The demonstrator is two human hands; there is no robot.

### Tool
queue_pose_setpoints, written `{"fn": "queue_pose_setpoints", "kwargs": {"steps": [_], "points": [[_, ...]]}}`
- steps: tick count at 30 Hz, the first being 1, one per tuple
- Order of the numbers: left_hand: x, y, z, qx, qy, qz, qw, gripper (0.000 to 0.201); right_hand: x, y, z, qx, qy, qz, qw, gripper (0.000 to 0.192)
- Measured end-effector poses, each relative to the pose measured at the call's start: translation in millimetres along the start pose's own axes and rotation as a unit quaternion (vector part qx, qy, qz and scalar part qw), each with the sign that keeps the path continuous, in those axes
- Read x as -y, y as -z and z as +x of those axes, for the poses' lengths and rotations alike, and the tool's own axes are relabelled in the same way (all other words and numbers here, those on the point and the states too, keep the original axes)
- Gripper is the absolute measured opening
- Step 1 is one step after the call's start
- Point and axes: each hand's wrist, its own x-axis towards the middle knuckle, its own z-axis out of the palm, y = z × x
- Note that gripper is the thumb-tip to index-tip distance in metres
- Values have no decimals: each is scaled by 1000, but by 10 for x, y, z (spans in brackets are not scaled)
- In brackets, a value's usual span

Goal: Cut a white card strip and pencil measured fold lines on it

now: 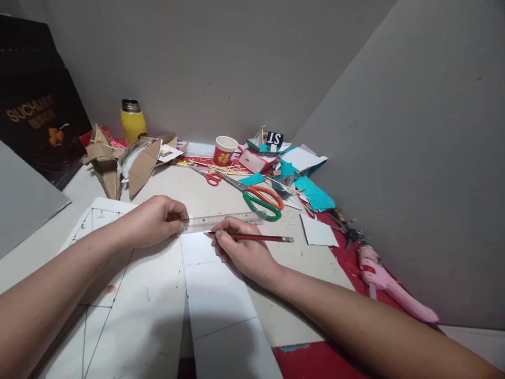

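My left hand [161, 221] pinches the left end of a clear ruler [221, 220], which lies across the top of a white strip of card [221, 295]. A red and black pencil [256, 237] is held in my right hand [244, 250], its tip pointing left at the strip just below the ruler. Thin lines cross the strip at two places. Under my left forearm lies a white sheet [153, 316] with shapes drawn in dark lines. The fingers of my right hand partly hide the ruler.
Beyond the ruler lie green-and-orange scissors [262, 203] and small red scissors [213, 179]. Behind them stand a red paper cup [225, 151], a yellow bottle [133, 121] and cardboard pieces [144, 166]. Turquoise scraps [315, 192] and a pink tool [390, 287] lie to the right.
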Motion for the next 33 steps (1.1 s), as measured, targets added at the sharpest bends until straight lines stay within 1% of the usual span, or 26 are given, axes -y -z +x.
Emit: {"fn": "queue_pose_setpoints", "kwargs": {"steps": [8, 13, 17, 24, 27, 28, 30, 32, 33], "points": [[-2, -7, -2, -1, 1, 2, 1000, 17, -5, -8, 3, -2, -3, 3, 1000, 8], [-12, -2, -5, 0, 0, 2, 1000, 17, 19, -16, 3, -8, -18, 9, 1000, 8], [-7, -1, -7, -2, -2, -2, 1000, 18, 26, -13, 0, -4, -8, 4, 1000, 8], [-44, 17, -17, -4, 11, 0, 1000, 17, 3, -10, 13, -5, -18, 6, 1000, 7], [-25, 11, -19, -2, 12, -27, 1000, 16, 0, -2, 7, -8, -19, 46, 999, 6], [-14, 4, -18, 2, 13, -51, 999, 16, 6, 5, -1, -12, -9, 74, 997, 9], [4, -12, -11, 7, 24, -117, 993, 15, 34, 25, -28, -30, 36, 121, 992, 18], [9, -22, -4, -8, 40, -197, 980, 15, 79, 58, -63, -69, 102, 127, 984, 25], [7, -22, -2, -25, 45, -236, 970, 14, 104, 80, -78, -94, 135, 109, 980, 26]]}}
